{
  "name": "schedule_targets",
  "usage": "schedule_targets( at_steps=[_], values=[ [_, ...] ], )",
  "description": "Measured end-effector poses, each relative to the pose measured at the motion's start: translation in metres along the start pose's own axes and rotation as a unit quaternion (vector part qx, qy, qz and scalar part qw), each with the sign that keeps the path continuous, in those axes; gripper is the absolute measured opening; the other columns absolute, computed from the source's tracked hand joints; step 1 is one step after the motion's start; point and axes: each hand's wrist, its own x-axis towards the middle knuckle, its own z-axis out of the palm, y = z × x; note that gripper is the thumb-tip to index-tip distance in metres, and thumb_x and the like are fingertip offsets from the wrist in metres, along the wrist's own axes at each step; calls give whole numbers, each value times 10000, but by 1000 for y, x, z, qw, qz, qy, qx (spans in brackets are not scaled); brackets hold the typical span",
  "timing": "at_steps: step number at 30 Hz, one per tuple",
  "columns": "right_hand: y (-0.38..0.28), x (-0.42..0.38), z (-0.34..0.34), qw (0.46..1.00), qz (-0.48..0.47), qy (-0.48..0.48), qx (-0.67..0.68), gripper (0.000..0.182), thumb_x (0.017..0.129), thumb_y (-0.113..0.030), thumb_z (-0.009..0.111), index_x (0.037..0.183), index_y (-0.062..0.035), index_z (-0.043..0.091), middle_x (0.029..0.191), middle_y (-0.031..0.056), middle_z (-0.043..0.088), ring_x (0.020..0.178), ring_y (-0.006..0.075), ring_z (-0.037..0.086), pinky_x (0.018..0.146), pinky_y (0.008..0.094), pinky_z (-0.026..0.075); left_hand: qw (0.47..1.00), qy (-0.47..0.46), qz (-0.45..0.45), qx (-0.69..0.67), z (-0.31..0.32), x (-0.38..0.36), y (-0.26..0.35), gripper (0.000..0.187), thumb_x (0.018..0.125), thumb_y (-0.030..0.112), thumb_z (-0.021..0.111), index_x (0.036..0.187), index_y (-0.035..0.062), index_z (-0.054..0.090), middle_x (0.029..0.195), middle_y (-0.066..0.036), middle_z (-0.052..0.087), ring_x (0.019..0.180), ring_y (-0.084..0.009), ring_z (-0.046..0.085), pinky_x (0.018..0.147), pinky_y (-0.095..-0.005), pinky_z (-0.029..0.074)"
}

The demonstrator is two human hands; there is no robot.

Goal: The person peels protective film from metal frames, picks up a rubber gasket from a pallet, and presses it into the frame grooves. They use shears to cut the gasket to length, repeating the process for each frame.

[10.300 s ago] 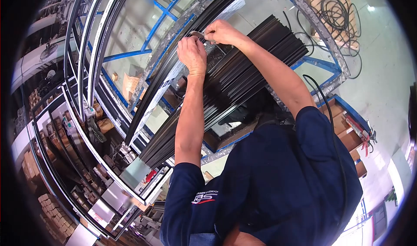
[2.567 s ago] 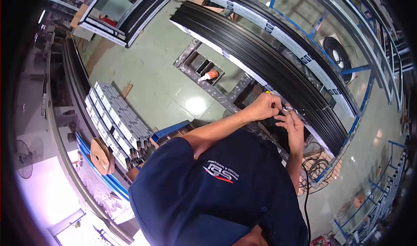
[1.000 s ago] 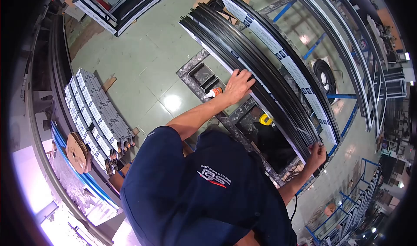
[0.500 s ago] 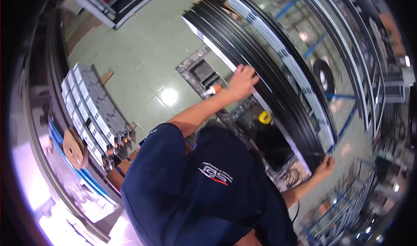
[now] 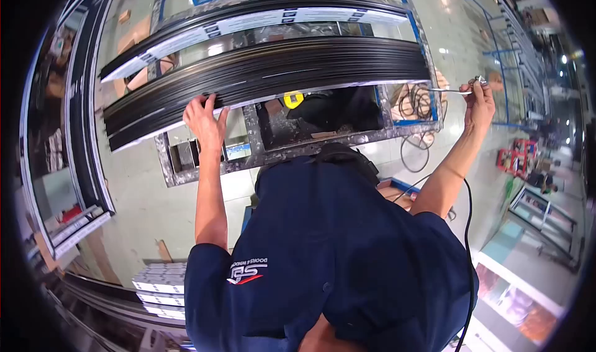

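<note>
A row of long black profiles (image 5: 267, 66) lies side by side across the work stand, with a pale strip along the near edge. On that near edge, left of the middle, rest the spread fingers of my left hand (image 5: 205, 121); the thumb is apart from them. Beyond the right end of the profiles, my right hand (image 5: 479, 107) is closed around a slim tool with a silver shaft (image 5: 450, 91). Its shaft points left toward the profile ends; its exact kind is not clear. A yellow tape measure (image 5: 292, 100) sits just below the profiles.
Another black profile with white printed film (image 5: 254, 24) lies farther back. The dark metal stand (image 5: 248, 159) has open bays and a coiled cable (image 5: 415, 102) at right. A black cord (image 5: 470, 240) hangs by my right arm. White wrapped profiles (image 5: 161, 287) are stacked lower left.
The view has turned, so the profiles now run across the picture. My right hand has moved off their end and now shows a silver-shafted tool. My left hand still touches the near edge.
</note>
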Motion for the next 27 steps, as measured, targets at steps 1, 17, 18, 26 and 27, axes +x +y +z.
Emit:
schedule_targets(
  at_steps=[1,17,18,26,27],
  values=[
    [5,0,-14,1000,6,13,-8,151,961,-74,632,1075,25,629,916,101,683,746,199,682,674,305,556,1000,-2,1,2,1,0,1,530,669,266,870,1147,110,701,1115,-88,591,1097,-301,530,992,-464,374],
    [51,83,-88,975,122,-88,-163,248,932,-180,667,997,50,733,790,39,684,747,102,599,735,234,452,959,-196,28,-201,32,62,209,394,824,169,772,1174,14,683,1286,-166,618,1245,-309,552,1055,-420,424],
    [55,88,-85,975,140,-106,-137,257,934,-180,666,1026,52,731,812,47,697,768,107,616,756,239,467,919,-239,44,-311,43,70,250,396,846,130,736,1214,5,665,1298,-153,623,1205,-268,594,1035,-385,449],
    [70,76,-70,961,147,-219,81,232,938,-75,649,1110,76,687,970,67,677,828,128,601,794,275,486,450,-482,-47,-750,120,76,504,755,945,173,672,1556,78,237,1540,-151,369,1140,-278,612,920,-415,510],
    [71,74,-71,954,147,-249,78,223,929,-72,659,1100,67,695,973,60,675,839,129,599,798,278,482,407,-504,-65,-759,122,79,517,683,942,174,678,1519,57,331,1469,-137,468,1100,-254,624,899,-405,512]
  ],
)
